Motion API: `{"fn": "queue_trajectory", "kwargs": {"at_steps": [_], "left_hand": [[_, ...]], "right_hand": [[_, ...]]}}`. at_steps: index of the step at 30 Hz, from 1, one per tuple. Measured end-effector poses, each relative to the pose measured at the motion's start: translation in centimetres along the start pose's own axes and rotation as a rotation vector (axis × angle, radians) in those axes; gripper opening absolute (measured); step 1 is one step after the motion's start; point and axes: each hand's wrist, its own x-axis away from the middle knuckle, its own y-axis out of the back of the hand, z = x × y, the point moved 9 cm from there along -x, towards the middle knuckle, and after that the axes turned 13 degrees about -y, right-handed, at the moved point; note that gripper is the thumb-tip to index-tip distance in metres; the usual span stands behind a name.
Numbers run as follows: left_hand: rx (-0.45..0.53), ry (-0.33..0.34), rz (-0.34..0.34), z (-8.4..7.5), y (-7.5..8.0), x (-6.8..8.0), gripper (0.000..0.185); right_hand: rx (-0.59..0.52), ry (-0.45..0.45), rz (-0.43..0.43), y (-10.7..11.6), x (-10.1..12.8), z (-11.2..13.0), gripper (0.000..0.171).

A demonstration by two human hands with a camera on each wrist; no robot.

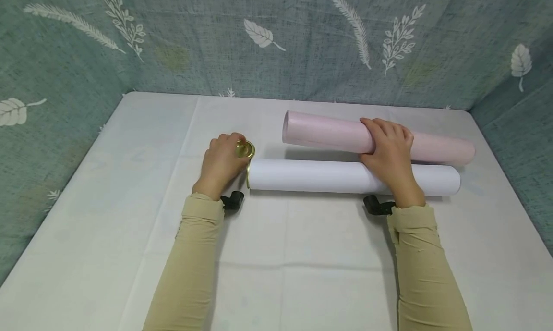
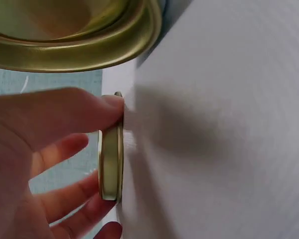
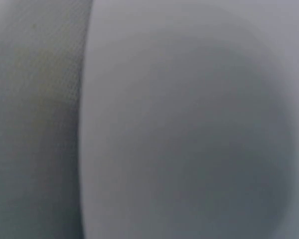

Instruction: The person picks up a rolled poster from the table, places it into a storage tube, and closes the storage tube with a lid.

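Cardboard by its look, light, stiff and apt to roll, the white tube (image 1: pixel 352 177) lies on the table (image 1: pixel 302 254) before the pink tube (image 1: pixel 328 134), right hand (image 1: pixel 389 153) curled over its middle, left hand (image 1: pixel 222 163) pinching its gold cap (image 2: pixel 111 162).

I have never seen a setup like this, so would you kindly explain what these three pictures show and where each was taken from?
There is no machine here: a person works with bare hands, wearing three cameras. The head view looks down on a table under a white cloth. On it lie a white tube and, behind it, a pink tube. The left hand holds a gold cap at the white tube's end; a second gold cap sits by the fingers. The right hand rests over both tubes. The left wrist view shows the caps close up; the right wrist view is only a blur.
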Motion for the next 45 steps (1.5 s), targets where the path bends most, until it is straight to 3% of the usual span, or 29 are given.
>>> {"fn": "queue_trajectory", "kwargs": {"at_steps": [9, 15, 22, 28, 32, 37, 45], "left_hand": [[0.137, 0.121, 0.045, 1.6, -0.2, 0.3, 0.073], [0.123, 0.15, 0.115, 1.8, -0.6, 0.7, 0.064], [0.134, 0.157, 0.065, 2.0, -0.2, 0.7, 0.059], [0.209, 0.191, 0.022, 2.5, 0.2, 0.7, 0.059], [0.238, 0.186, 0.01, 2.4, 0.5, 0.7, 0.049], [0.216, 0.132, 0.009, 2.0, 0.8, 0.6, 0.03], [0.216, 0.095, -0.037, 1.8, 1.3, 0.6, 0.032]], "right_hand": [[0.003, 0.008, -0.004, 0.0, 0.0, 0.2, 0.069], [0.003, 0.009, -0.008, 0.0, 0.0, 0.2, 0.068], [-0.006, 0.011, -0.015, 0.2, -0.1, 0.2, 0.069], [-0.005, 0.01, -0.01, 0.0, 0.0, 0.1, 0.069], [-0.003, 0.011, -0.006, -0.2, 0.0, 0.1, 0.069], [-0.005, 0.015, 0.0, -0.2, 0.0, 0.3, 0.07], [0.006, -0.004, 0.005, -0.2, 0.1, 0.1, 0.07]]}}
